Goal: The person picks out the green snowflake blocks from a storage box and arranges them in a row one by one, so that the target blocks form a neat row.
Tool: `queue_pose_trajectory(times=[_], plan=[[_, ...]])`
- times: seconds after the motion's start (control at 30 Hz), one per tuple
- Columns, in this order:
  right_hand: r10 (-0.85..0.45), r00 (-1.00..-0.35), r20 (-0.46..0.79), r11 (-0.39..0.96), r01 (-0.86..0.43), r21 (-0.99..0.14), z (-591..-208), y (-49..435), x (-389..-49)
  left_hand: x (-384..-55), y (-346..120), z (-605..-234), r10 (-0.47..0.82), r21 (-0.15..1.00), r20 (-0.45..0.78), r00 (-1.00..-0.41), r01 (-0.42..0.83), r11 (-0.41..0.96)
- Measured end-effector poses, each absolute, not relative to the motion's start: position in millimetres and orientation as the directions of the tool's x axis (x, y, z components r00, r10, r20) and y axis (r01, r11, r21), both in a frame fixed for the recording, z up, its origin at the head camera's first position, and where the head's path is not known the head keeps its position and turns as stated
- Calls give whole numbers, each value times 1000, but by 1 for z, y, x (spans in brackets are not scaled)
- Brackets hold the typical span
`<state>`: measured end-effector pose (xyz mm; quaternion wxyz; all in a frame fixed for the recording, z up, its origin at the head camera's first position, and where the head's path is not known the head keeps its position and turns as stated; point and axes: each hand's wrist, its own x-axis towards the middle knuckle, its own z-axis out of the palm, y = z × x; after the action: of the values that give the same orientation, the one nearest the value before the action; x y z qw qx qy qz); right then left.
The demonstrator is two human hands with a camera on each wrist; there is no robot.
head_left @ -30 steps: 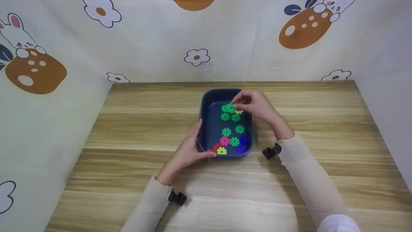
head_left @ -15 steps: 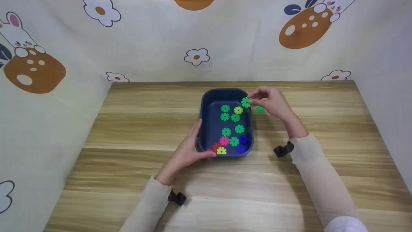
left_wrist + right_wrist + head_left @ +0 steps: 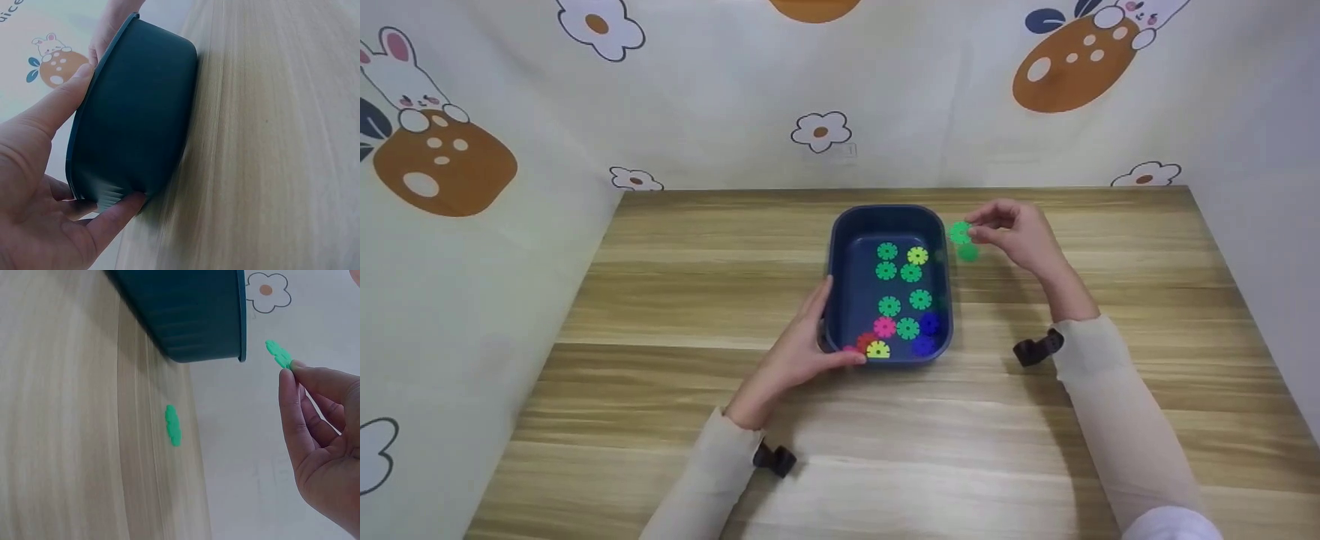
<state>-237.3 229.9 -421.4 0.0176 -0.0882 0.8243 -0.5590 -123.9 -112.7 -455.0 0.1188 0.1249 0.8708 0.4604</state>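
A dark blue plastic tub (image 3: 851, 225) stands on the table with several toothed plastic discs lying on its floor. My left hand (image 3: 801, 349) grips the tub's near left corner, the thumb along the front rim and the fingers on the side wall. Just outside the right rim, my right hand (image 3: 1020, 236) pinches a green snowflake disc (image 3: 278, 354) by its edge between thumb and fingertips. In the right wrist view this disc is up off the table, beside the tub. A second green disc (image 3: 968, 253) lies on the table below it.
Inside the tub, green discs (image 3: 887, 251), yellow discs (image 3: 917, 256), a pink disc (image 3: 884, 327) and blue discs (image 3: 924, 345) are spread, mostly to the right and near end. A patterned cloth (image 3: 885, 75) stands behind the wooden table (image 3: 720, 262).
My right hand has carried the green disc from above the tub rightward past its rim, bringing the green disc on the table into view. The left hand stays at the tub's corner.
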Motion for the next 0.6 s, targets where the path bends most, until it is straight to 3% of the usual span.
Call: queue_pose_trajectory(times=[0.6], plan=[[-62,-998,15,388,-38,-921,-442,251,-241,-124,-112,-455,327,830,-98,-940,105,548]])
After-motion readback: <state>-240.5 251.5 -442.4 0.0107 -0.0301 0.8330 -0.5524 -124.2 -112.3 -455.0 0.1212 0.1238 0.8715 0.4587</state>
